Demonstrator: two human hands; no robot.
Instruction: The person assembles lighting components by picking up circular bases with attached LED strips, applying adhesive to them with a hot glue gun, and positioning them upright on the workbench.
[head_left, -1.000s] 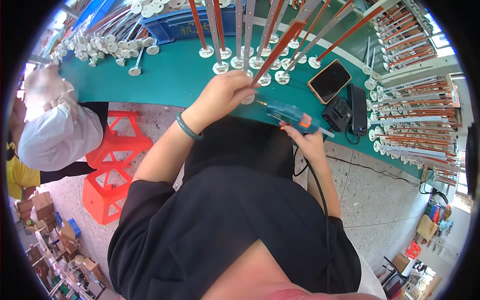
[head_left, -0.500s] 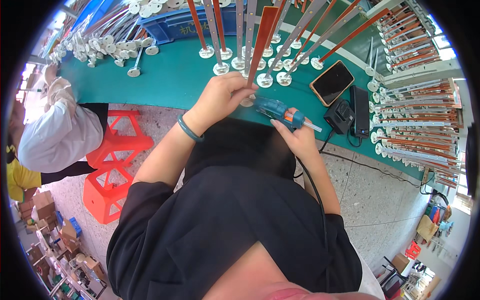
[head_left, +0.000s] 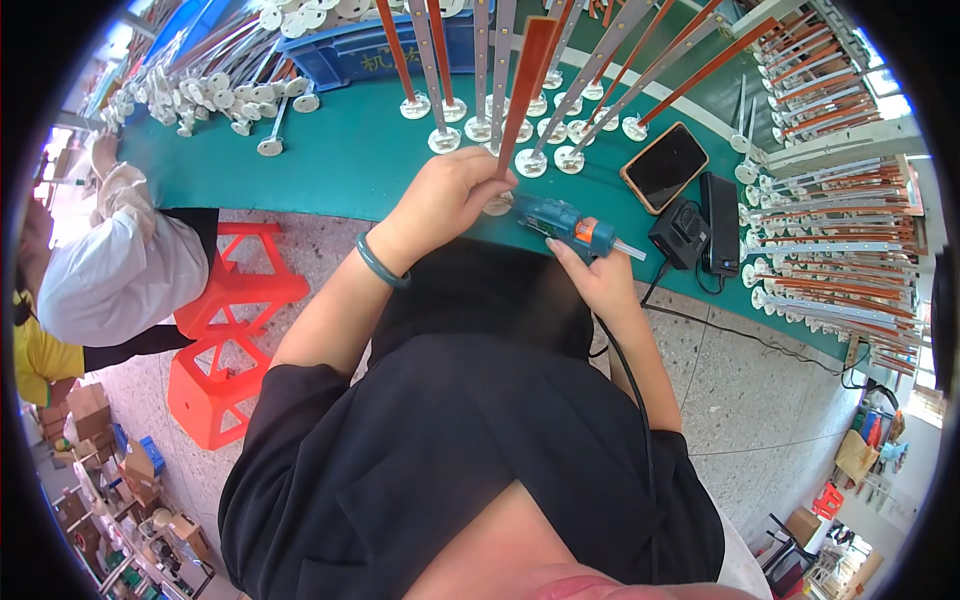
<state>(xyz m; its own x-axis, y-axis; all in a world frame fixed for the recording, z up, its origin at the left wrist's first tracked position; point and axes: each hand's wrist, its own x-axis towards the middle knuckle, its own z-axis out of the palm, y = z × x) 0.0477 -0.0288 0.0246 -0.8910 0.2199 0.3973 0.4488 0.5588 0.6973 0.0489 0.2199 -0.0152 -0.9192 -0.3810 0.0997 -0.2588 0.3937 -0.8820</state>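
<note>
As L hand (head_left: 440,205) grips brown strip (head_left: 524,90), R hand (head_left: 606,282) gripping glue gun (head_left: 568,224), grn tbl (head_left: 320,170), flr (head_left: 735,385) speckled

Lighting was bright, desk (head_left: 260,185) well lit; upper R rim blew out; fisheye bent edges, bg looked soft.

The person's left hand (head_left: 447,200) holds a reddish-brown strip (head_left: 523,95) upright just above a round white base (head_left: 498,205) at the near edge of the green table (head_left: 340,165), while the right hand (head_left: 605,282) grips a teal glue gun (head_left: 562,225) with its nozzle toward the strip's foot. Beyond them, more strips (head_left: 425,70) stand on white discs, a blue crate (head_left: 330,62) sits behind, and a phone (head_left: 665,168) lies near a black box (head_left: 680,232) on the right. At left, a co-worker's pale sleeve (head_left: 105,270) shows beside red stools (head_left: 235,285).
</note>
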